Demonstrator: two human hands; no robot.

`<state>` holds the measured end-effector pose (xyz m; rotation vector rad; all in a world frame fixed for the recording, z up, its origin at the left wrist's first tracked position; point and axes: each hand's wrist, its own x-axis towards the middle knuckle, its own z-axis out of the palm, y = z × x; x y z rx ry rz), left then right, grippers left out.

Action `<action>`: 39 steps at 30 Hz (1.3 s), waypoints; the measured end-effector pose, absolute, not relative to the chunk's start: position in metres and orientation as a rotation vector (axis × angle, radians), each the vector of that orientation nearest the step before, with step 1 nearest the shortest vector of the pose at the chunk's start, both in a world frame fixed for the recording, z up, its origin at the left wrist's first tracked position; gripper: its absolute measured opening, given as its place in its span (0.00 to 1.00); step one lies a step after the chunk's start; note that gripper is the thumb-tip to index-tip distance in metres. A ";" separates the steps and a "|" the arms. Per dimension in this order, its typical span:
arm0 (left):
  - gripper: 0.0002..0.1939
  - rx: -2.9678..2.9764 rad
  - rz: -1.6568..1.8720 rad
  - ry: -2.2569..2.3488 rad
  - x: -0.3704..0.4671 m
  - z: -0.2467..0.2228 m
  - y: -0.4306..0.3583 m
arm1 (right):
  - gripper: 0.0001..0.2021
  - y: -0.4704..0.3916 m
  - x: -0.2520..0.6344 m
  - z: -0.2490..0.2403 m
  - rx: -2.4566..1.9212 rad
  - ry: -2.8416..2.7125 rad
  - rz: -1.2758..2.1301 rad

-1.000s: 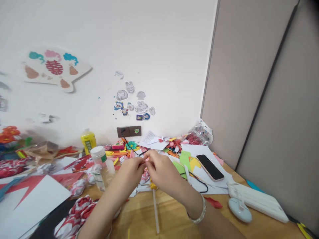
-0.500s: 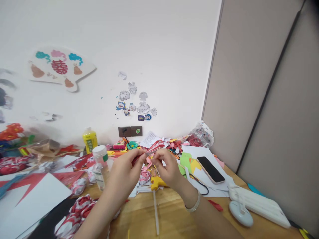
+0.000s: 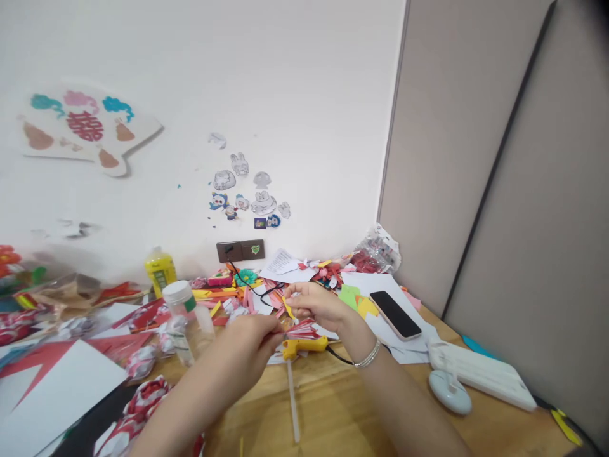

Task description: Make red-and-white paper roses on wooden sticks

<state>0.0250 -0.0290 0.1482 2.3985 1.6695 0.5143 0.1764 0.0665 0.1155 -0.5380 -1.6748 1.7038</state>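
Observation:
My left hand (image 3: 254,343) is closed on a pleated strip of red and white paper (image 3: 303,329), whose fanned end sticks out to the right of the fingertips. Just above it, my right hand (image 3: 318,303) has its fingers curled together in a pinch. A narrow yellow piece (image 3: 287,307) shows at those fingertips; whether it is held or lies behind them I cannot tell. Below the paper, a yellow glue gun (image 3: 304,346) lies on the table with a long pale glue stick (image 3: 293,403) pointing towards me.
A clear jar with a white lid (image 3: 177,292) and a yellow bottle (image 3: 160,271) stand left. Paper scraps (image 3: 247,298) lie along the wall. At right are a phone (image 3: 396,315), a white power strip (image 3: 483,374) and white sheets. Red-and-white crumpled paper (image 3: 143,406) sits near my left forearm.
My left hand has lowered the pleated paper towards the glue gun. My right hand has come off the paper and sits above it. The view has shifted slightly right.

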 end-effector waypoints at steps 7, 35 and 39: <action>0.14 2.311 0.499 1.811 0.039 0.133 -0.009 | 0.09 0.023 0.162 0.125 -0.897 -1.983 0.774; 0.15 1.672 1.235 1.188 0.009 0.165 -0.031 | 0.06 0.038 0.191 0.137 -0.488 -1.973 1.034; 0.14 1.898 0.861 1.200 0.010 0.166 -0.035 | 0.04 0.048 0.199 0.138 -0.426 -2.082 1.209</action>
